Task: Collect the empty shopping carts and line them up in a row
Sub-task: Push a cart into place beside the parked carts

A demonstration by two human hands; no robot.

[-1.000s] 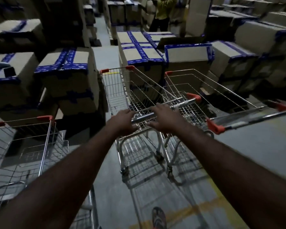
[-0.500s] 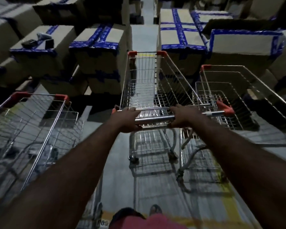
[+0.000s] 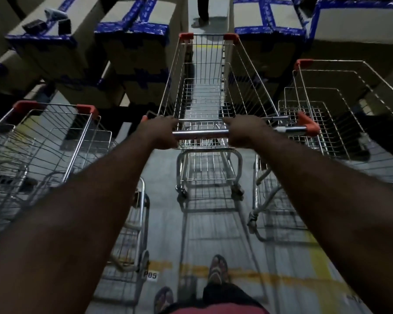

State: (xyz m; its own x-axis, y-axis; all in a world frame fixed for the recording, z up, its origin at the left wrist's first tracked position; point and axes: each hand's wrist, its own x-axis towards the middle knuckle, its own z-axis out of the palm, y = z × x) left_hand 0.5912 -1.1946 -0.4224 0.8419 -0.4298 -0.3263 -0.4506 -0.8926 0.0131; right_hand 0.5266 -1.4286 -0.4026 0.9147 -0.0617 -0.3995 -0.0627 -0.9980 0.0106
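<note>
The grip of the left hand (image 3: 160, 132) is closed around the metal handle bar (image 3: 201, 134), with the fingers curled over the top of it. The grip of the right hand (image 3: 245, 131) is closed around the same bar in the same way. A bare piece of bar shows between the two hands. Both arms are stretched forward. The bar has an orange end cap (image 3: 309, 127) on the right side.

The bar belongs to the middle cart (image 3: 247, 75), an empty wire shopping cart that stands straight ahead of the person, with its front in the gap between the stacks of boxes. An empty left cart (image 3: 77, 141) stands beside it on the left, a little apart. An empty right cart (image 3: 340, 109) stands close on the other side. All three point the same way, toward the boxes.

Behind the carts there are stacked cardboard boxes (image 3: 132, 37) sealed with blue tape. Some small dark objects (image 3: 35, 24) lie on top of the far left box; what they are I cannot tell. The floor (image 3: 163, 223) is grey concrete with a worn yellow line (image 3: 270, 274) and a small label (image 3: 150, 274) reading "P05". The person's foot in a sandal (image 3: 217, 268) is on the line.
</note>
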